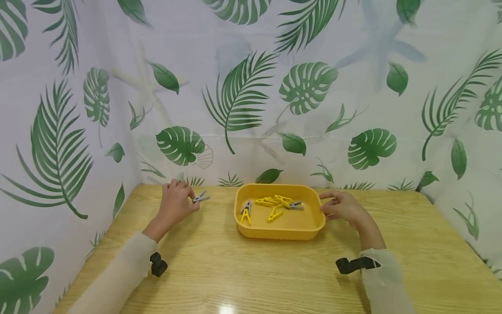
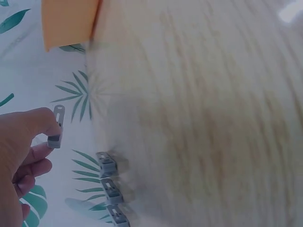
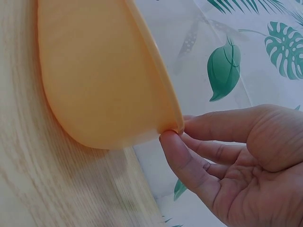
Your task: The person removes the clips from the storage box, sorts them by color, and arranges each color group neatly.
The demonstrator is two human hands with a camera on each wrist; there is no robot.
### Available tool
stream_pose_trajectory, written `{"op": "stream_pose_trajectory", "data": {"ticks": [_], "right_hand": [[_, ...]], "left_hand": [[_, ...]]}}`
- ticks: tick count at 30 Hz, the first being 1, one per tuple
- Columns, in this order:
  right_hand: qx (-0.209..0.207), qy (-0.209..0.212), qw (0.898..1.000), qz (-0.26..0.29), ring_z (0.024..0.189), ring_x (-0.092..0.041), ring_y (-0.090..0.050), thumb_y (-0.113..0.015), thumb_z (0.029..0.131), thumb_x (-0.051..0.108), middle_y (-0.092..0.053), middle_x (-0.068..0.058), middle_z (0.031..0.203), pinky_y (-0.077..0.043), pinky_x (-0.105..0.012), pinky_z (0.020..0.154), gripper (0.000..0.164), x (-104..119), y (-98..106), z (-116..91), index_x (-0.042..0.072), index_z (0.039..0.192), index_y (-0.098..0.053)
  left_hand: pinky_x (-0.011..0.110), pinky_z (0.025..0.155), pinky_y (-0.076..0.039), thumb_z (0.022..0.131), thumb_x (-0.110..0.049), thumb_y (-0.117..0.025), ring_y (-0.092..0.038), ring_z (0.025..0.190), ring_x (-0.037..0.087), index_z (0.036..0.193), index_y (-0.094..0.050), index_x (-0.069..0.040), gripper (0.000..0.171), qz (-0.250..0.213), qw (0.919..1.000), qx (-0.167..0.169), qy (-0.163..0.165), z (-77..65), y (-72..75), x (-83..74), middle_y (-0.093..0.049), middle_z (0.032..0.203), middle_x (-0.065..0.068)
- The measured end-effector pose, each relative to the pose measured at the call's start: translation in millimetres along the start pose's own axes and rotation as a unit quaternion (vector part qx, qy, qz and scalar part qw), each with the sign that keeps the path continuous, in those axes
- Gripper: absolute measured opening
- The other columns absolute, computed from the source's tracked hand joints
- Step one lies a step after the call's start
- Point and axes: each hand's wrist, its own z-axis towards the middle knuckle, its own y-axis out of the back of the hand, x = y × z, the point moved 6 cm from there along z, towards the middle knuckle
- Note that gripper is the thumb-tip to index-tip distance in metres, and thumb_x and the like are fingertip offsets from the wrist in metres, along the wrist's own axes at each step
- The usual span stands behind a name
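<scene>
My left hand (image 1: pixel 176 201) pinches a grey clothespin (image 1: pixel 202 198) between thumb and finger, above the back left of the table. Its tips point toward the yellow bin (image 1: pixel 280 234). In the left wrist view, grey clothespins (image 2: pixel 111 190) stand in a row at the table's back edge, below that hand; in the head view the hand hides them. Several yellow clothespins (image 1: pixel 274 214) and a few grey clothespins (image 1: pixel 246 206) lie loose in the bin. At the bin's right end, my right hand (image 1: pixel 347 211) grips the rim between thumb and fingers.
The wooden table (image 1: pixel 251 274) ends at the back against a white leaf-print cloth (image 1: pixel 251 161), which also rises on both sides. Black straps with small devices sit on the left wrist (image 1: pixel 158 264) and right wrist (image 1: pixel 357 264).
</scene>
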Motion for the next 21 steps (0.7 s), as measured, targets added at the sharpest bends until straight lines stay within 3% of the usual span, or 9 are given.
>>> {"op": "stream_pose_trajectory", "data": {"ticks": [10, 16, 21], "right_hand": [[0.003, -0.007, 1.0, 0.006, 0.089, -0.019, -0.07, -0.063, 0.098, 0.006, -0.065, -0.032, 0.12, -0.06, -0.042, 0.085, 0.053, -1, -1, -1, -0.01, 0.145, -0.042], [0.005, -0.009, 1.0, 0.013, 0.089, -0.019, -0.071, -0.064, 0.098, 0.006, -0.065, -0.031, 0.12, -0.061, -0.041, 0.083, 0.054, -2, -2, -1, -0.009, 0.145, -0.043], [0.002, -0.007, 1.0, 0.008, 0.089, -0.019, -0.07, -0.064, 0.098, 0.006, -0.066, -0.029, 0.118, -0.061, -0.041, 0.083, 0.053, -1, 1, 1, -0.009, 0.144, -0.044]], "left_hand": [[0.05, 0.083, -0.036, 0.076, -0.029, -0.083, -0.051, 0.086, 0.031, 0.073, -0.072, -0.009, 0.023, 0.034, 0.9971, 0.063, 0.028, -6.1, -19.3, 0.9, -0.065, 0.083, 0.008], [0.048, 0.081, -0.033, 0.077, -0.029, -0.081, -0.048, 0.082, 0.028, 0.063, -0.062, -0.012, 0.029, 0.049, 0.9939, 0.089, 0.043, -8.7, -22.5, 1.4, -0.06, 0.074, 0.004], [0.049, 0.083, -0.033, 0.077, -0.026, -0.08, -0.047, 0.082, 0.028, 0.058, -0.055, -0.014, 0.033, 0.053, 0.9932, 0.092, 0.049, -7.9, -23.0, 2.8, -0.057, 0.071, 0.003]]}}
